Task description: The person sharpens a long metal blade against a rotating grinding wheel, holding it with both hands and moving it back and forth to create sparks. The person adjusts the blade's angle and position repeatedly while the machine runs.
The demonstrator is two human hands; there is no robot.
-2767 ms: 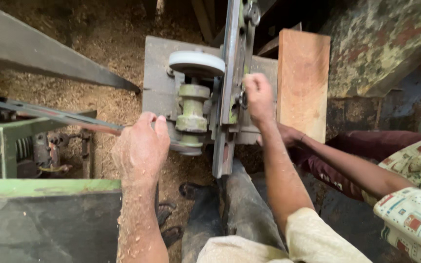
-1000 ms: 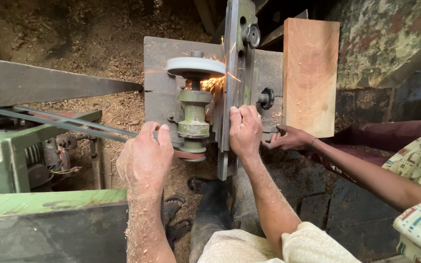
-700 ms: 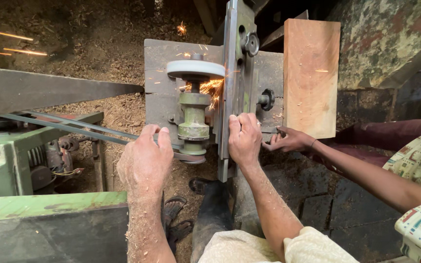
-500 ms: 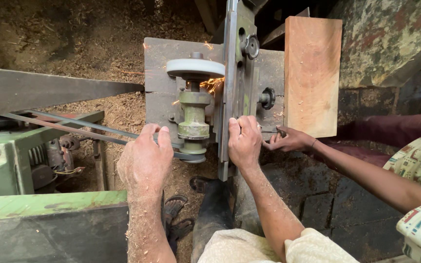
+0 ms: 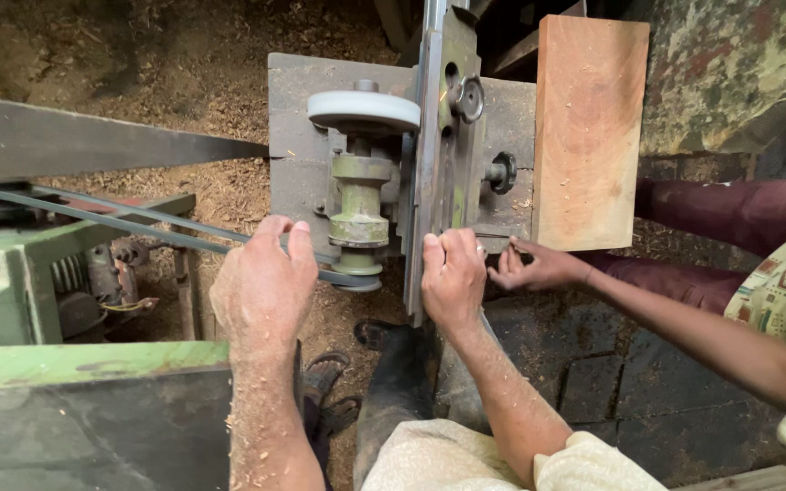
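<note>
Head view, right hand (image 5: 452, 277) gripping steel blade (image 5: 429, 173) (flat, grey)

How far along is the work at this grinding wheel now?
Done: cannot tell; the long metal bar stands beside the grinding wheel, with no sparks there. In hand: right hand grips the bar, left hand is at the drive belt; another person's hand reaches its lower end. Left: not visible.

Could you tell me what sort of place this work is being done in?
Most likely a small woodworking or sawmill shop. Sawdust covers the floor, a grinding wheel sits on a belt-driven spindle, a thick wooden plank leans beside it, and a green machine stands nearby.
</note>
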